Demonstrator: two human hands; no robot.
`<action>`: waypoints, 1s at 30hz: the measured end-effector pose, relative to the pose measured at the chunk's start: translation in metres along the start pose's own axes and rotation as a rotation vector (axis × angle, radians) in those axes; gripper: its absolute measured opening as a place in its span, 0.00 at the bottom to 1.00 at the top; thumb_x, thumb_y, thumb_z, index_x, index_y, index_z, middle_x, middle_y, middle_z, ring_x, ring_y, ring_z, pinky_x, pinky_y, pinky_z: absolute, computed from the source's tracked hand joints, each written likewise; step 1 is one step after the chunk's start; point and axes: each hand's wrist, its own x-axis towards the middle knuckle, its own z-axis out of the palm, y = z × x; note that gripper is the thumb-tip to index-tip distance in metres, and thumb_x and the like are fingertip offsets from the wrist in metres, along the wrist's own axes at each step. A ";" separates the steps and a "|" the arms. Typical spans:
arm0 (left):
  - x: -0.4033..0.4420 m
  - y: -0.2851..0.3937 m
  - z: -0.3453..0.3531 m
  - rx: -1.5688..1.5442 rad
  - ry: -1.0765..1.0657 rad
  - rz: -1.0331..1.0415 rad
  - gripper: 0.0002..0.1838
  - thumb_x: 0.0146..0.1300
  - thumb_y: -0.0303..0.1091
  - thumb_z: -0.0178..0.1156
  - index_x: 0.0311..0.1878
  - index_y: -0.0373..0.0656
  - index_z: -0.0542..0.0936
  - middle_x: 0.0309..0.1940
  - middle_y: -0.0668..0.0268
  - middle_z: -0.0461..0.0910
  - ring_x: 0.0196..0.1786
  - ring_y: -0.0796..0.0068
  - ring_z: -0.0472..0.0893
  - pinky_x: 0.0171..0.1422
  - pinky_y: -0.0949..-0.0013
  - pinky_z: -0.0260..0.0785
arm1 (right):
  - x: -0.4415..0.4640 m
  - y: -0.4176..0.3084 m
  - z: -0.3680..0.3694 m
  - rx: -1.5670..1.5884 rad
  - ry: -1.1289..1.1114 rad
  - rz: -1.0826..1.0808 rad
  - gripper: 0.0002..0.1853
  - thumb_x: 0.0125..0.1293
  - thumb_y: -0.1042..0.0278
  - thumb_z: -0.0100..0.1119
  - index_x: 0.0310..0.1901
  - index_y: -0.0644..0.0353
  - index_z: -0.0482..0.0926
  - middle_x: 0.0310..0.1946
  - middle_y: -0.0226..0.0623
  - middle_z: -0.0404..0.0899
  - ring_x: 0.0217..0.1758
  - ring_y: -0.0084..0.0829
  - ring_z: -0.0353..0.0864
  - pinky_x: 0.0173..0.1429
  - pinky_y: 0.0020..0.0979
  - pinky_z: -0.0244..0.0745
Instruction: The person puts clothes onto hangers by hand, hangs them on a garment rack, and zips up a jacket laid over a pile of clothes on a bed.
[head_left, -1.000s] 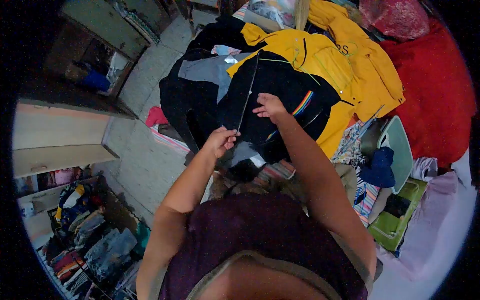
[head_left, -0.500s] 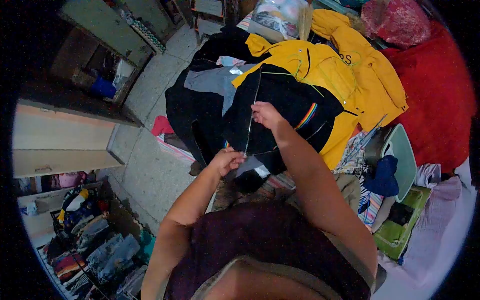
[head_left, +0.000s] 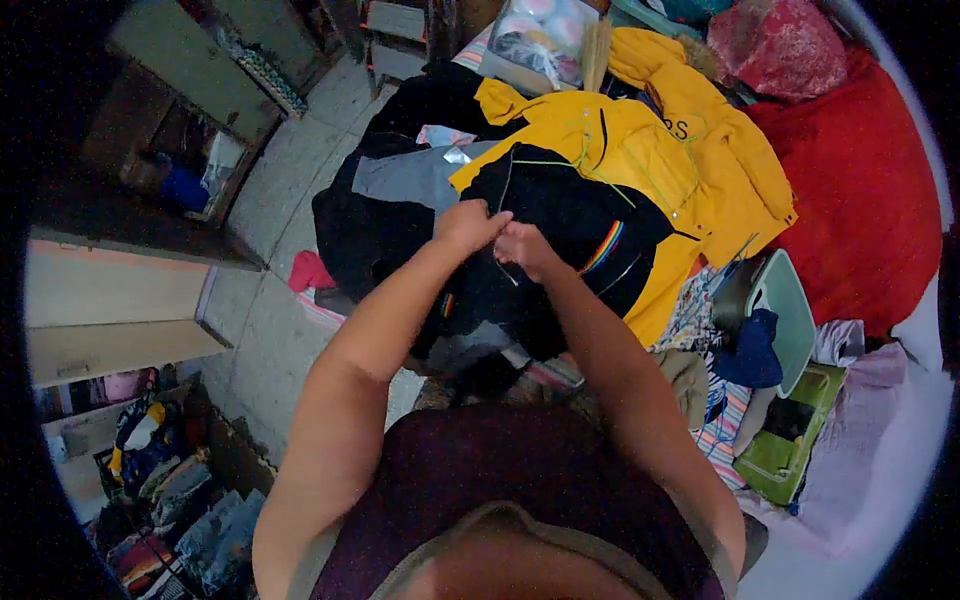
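Observation:
A black jacket (head_left: 570,210) with a rainbow stripe is spread in front of me, its zipper edge running down past my hands. My left hand (head_left: 470,228) is closed on this zipper edge. Right beside it, my right hand (head_left: 527,250) has its fingers curled in a pinch at the same edge, and a short end of zipper hangs below it. My fingers cover the spot between the hands, so the slider cannot be made out. Under the jacket's upper side lies a yellow hooded garment (head_left: 640,140) with green cords. A grey panel (head_left: 400,183) shows at the left.
A red blanket (head_left: 860,200) lies at the right. Nearer are a pale green tub (head_left: 795,310) with a dark blue cloth and a green tray (head_left: 795,430). Behind stands a box (head_left: 535,45) with plastic-wrapped things. Folded clothes (head_left: 215,530) fill an open cupboard at lower left.
My left hand has moved up along the zipper edge from its lower end to beside my right hand. My right hand has come slightly down. The view has shifted a little.

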 end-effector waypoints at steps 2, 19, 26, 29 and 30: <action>0.018 0.006 -0.002 0.077 -0.096 -0.010 0.24 0.53 0.50 0.54 0.43 0.39 0.78 0.44 0.54 0.76 0.48 0.57 0.76 0.51 0.59 0.67 | -0.012 -0.016 0.000 -0.073 -0.079 -0.112 0.06 0.61 0.70 0.50 0.34 0.63 0.73 0.25 0.29 0.72 0.28 0.22 0.71 0.35 0.24 0.67; 0.113 -0.038 0.003 -0.119 0.046 0.177 0.20 0.57 0.43 0.46 0.34 0.36 0.79 0.38 0.46 0.77 0.42 0.50 0.77 0.48 0.56 0.67 | -0.038 0.053 0.052 -0.836 0.046 -0.607 0.03 0.56 0.73 0.48 0.31 0.62 0.71 0.27 0.44 0.72 0.33 0.46 0.73 0.38 0.39 0.70; 0.075 -0.060 0.027 -0.799 -0.222 -0.118 0.21 0.62 0.49 0.50 0.22 0.42 0.73 0.16 0.66 0.73 0.16 0.76 0.72 0.20 0.72 0.63 | -0.069 0.042 0.070 -0.848 -0.168 -0.359 0.02 0.54 0.77 0.48 0.31 0.62 0.69 0.25 0.43 0.70 0.33 0.45 0.73 0.37 0.38 0.69; 0.026 -0.077 0.028 -0.916 -0.259 -0.034 0.21 0.62 0.48 0.49 0.21 0.43 0.71 0.13 0.68 0.71 0.14 0.76 0.70 0.17 0.73 0.57 | -0.072 0.041 0.071 -0.840 -0.177 -0.327 0.02 0.55 0.78 0.48 0.31 0.62 0.69 0.26 0.43 0.71 0.33 0.44 0.74 0.37 0.37 0.69; 0.010 -0.094 0.037 -0.893 -0.236 -0.023 0.21 0.62 0.49 0.49 0.21 0.43 0.71 0.14 0.68 0.71 0.14 0.77 0.70 0.17 0.74 0.57 | -0.072 0.044 0.072 -0.785 -0.153 -0.249 0.02 0.55 0.78 0.48 0.31 0.62 0.69 0.26 0.44 0.71 0.32 0.45 0.73 0.36 0.37 0.69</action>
